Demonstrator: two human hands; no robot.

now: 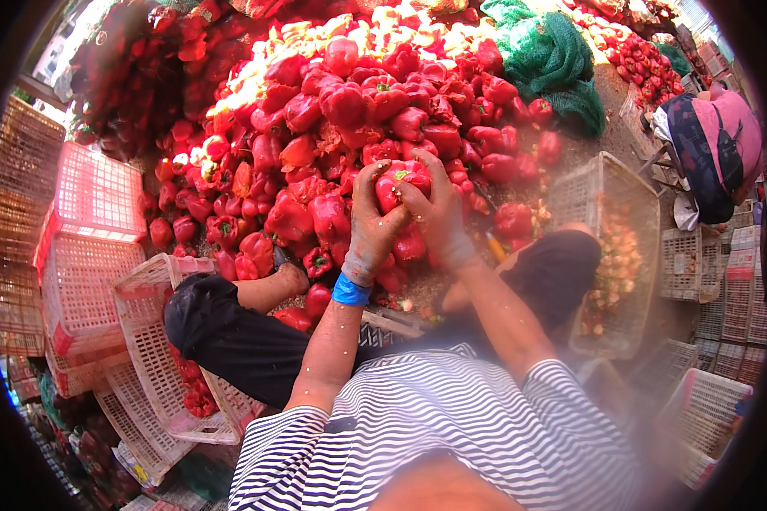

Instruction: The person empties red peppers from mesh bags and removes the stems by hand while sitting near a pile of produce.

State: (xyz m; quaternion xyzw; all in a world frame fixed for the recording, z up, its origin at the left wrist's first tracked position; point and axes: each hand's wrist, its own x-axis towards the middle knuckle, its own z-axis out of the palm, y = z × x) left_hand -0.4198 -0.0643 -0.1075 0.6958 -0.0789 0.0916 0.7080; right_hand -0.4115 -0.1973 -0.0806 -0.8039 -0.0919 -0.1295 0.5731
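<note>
Before my chest, a red bell pepper [387,193] with its green stem end showing is held between both hands. My left hand [372,223] grips its left side; a blue band circles that wrist. My right hand [441,214] curls around its right side, with fingers near the stem end. Both hands look covered by thin, stained gloves. Whether a small tool sits in the right hand cannot be told. Just beyond and beneath the hands spreads a large heap of red bell peppers [351,105], some of them split or crushed.
At my left stand pink plastic crates [99,274] and a pale crate [144,319] holding some peppers. A blurred crate [649,191] on the right contains pale green-and-red scraps [613,268]. Green netting [543,61] lies beyond, and another person [709,153] bends at far right.
</note>
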